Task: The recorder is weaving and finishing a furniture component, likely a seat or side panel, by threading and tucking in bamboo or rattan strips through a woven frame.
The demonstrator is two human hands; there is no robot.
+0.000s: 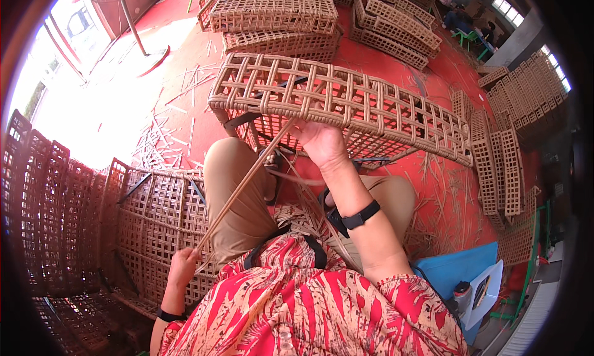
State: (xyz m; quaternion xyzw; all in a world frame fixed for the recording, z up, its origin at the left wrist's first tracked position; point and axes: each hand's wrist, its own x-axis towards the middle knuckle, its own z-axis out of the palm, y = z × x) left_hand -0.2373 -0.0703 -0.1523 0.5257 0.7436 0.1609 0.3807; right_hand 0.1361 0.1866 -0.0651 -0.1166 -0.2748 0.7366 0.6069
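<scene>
A brown open-weave basket frame (346, 99) stands on its side before my knees, its long latticed side facing up. My right hand (320, 142) is at its near rim, fingertips pinched where a long tan weaving strand (244, 180) meets the edge. That strand runs taut down to the lower left, where my left hand (184, 265) is closed around it beside my thigh. Further loose strands (306, 192) hang below the right hand between my knees, partly blurred. Inside the basket, dark braces (244, 119) show near its left end.
Woven baskets are stacked at the far side (272, 9), and more panels (507, 170) lean at the right. A large woven basket (158, 220) lies at my left. Strand offcuts (158, 136) litter the red floor. A blue stool (455, 263) holds a white tray (486, 294) and bottle.
</scene>
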